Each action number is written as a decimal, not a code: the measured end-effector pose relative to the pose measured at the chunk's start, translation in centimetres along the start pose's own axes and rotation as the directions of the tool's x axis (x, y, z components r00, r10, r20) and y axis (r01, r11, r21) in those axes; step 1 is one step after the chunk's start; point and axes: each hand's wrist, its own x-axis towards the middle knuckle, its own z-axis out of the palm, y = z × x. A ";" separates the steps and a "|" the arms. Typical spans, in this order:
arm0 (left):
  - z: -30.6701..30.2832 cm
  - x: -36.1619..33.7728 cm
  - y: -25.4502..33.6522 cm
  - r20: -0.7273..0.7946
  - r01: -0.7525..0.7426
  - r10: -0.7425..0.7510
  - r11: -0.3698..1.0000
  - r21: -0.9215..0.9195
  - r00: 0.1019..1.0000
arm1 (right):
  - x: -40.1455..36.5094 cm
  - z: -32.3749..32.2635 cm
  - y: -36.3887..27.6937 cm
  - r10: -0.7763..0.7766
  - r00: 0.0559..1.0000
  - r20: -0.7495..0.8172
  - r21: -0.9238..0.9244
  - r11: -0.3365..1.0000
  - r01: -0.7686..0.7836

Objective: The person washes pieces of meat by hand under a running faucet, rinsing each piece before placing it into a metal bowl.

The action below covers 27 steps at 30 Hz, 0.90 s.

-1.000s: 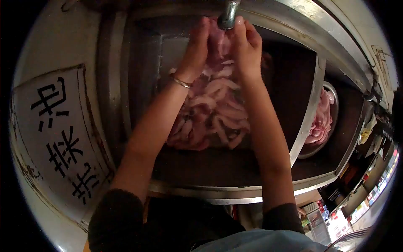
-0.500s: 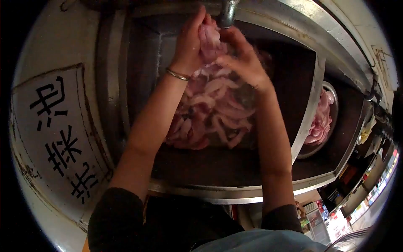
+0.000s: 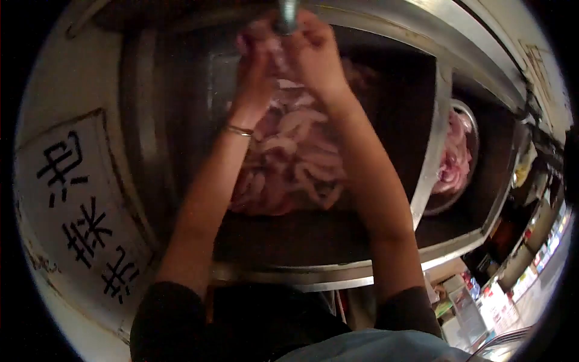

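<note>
My left hand (image 3: 254,75), with a bracelet on its wrist, is closed around a piece of raw meat (image 3: 274,55) under the tap (image 3: 288,17). My right hand (image 3: 316,57) presses against the same piece from the other side, its fingers curled beside the tap. Motion blurs both hands, and the tap hides part of the fingers. Below them, a heap of pale pink raw meat strips (image 3: 283,160) lies in water in the dark sink (image 3: 289,238).
A metal divider (image 3: 431,151) separates this sink from a second basin on the right. A round metal bowl (image 3: 475,136) of raw meat (image 3: 453,160) stands there. On the left wall hangs a white sign (image 3: 78,211) with black characters. Shelved goods (image 3: 476,308) show at lower right.
My right hand has come in from beside the meat and closed on it. Both hands and the piece have moved up around the tap. The view has shifted slightly.
</note>
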 end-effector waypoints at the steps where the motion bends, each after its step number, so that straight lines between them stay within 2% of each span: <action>1: -1.1 0.1 -0.5 0.033 0.119 -0.116 0.988 -0.099 0.993 | -0.1 -0.2 -0.4 0.014 0.999 0.039 -0.025 1.000 -0.013; 2: -1.4 0.3 -0.2 0.049 0.140 -0.135 0.983 -0.120 0.990 | -0.2 -0.7 -0.2 0.015 1.000 0.019 -0.052 0.999 -0.014; 4: -0.9 0.7 0.8 -0.144 0.199 -0.194 0.980 0.021 0.971 | 0.0 -1.8 0.7 -0.016 0.991 0.133 -0.074 0.997 0.026; 5: -0.2 0.8 1.0 -0.136 0.206 -0.202 0.979 0.010 0.970 | 0.0 -1.8 1.4 -0.014 0.992 0.126 -0.088 0.996 0.026; 7: 0.5 0.8 1.6 -0.169 0.190 -0.163 0.970 0.154 0.972 | 0.1 -1.6 2.6 -0.259 0.963 0.076 -0.054 0.963 0.263; 8: 0.4 1.0 1.5 -0.167 0.192 -0.166 0.969 0.153 0.972 | -0.5 -2.2 0.8 -0.100 0.985 0.142 -0.266 0.955 0.135; 9: 0.3 1.2 1.4 -0.139 0.167 -0.140 0.965 0.202 0.980 | -0.4 -2.1 1.0 -0.098 0.985 0.140 -0.267 0.955 0.133; 11: 0.8 1.2 1.7 -0.113 0.140 -0.114 0.957 0.255 0.987 | 0.1 -1.4 1.3 -0.123 0.992 0.018 -0.119 0.985 0.124; 12: 1.5 1.0 2.1 -0.150 0.198 -0.179 0.972 0.123 0.972 | 0.4 -1.3 1.2 -0.123 0.992 0.019 -0.114 0.986 0.124; 13: 2.1 0.8 2.4 -0.177 0.250 -0.248 0.968 -0.013 0.952 | 0.7 -1.4 1.0 -0.026 0.998 0.049 -0.138 0.990 0.032; 14: 1.6 1.1 2.6 -0.176 0.251 -0.249 0.968 -0.010 0.952 | 1.0 -1.5 0.8 0.072 0.995 0.075 -0.168 0.984 -0.058; 15: 0.6 1.7 2.8 -0.106 0.280 -0.297 0.948 -0.154 0.949 | 1.4 -1.4 1.5 0.072 0.995 0.071 -0.167 0.984 -0.060; 16: -0.8 2.4 3.7 -0.026 0.309 -0.331 0.904 -0.295 0.943 | 1.9 -0.2 2.2 -0.068 0.991 0.115 -0.146 0.986 0.084; 17: -1.9 3.0 3.5 -0.025 0.309 -0.331 0.904 -0.295 0.943 | 2.1 0.0 2.7 -0.204 0.966 0.157 -0.115 0.968 0.223; 18: -2.7 3.5 3.3 0.243 0.365 -0.290 0.854 -0.371 0.926 | 1.5 0.2 1.1 -0.206 0.966 0.156 -0.114 0.968 0.224; 19: -3.3 3.8 2.7 0.487 0.437 -0.207 0.794 -0.422 0.848 | 0.4 -0.3 -0.5 -0.037 0.970 0.240 -0.015 0.999 0.041; 20: -2.8 3.6 2.8 0.487 0.436 -0.207 0.795 -0.421 0.848 | -0.2 -0.6 -1.9 0.120 0.933 0.338 0.065 0.986 -0.151; 21: -2.2 3.4 2.6 0.358 0.388 -0.265 0.860 -0.331 0.895 | -0.2 -1.1 -2.0 0.120 0.932 0.341 0.066 0.986 -0.151; 22: -1.8 3.1 2.5 0.213 0.345 -0.299 0.910 -0.228 0.930 | -0.1 -1.3 -2.0 0.250 0.900 0.356 -0.120 0.968 -0.222; 23: -1.3 3.0 2.4 0.202 0.335 -0.293 0.914 -0.227 0.935 | 0.1 -1.3 -1.9 0.376 0.858 0.351 -0.300 0.913 -0.277; 24: -0.9 3.2 2.3 0.147 0.338 -0.322 0.935 -0.103 0.935 | 0.7 -1.6 -0.6 0.374 0.852 0.367 -0.295 0.915 -0.275; 25: -0.7 3.3 2.5 0.085 0.342 -0.343 0.939 0.022 0.936 | 1.4 -1.9 1.4 0.104 0.943 0.315 -0.318 0.948 0.002; 26: -0.3 3.4 2.5 0.069 0.329 -0.339 0.936 0.125 0.938 | 1.8 -2.1 2.7 -0.183 0.947 0.263 -0.351 0.896 0.271; 27: 0.2 3.6 2.7 0.086 0.294 -0.322 0.926 0.238 0.943 | 1.7 -1.6 1.6 -0.182 0.944 0.274 -0.337 0.901 0.271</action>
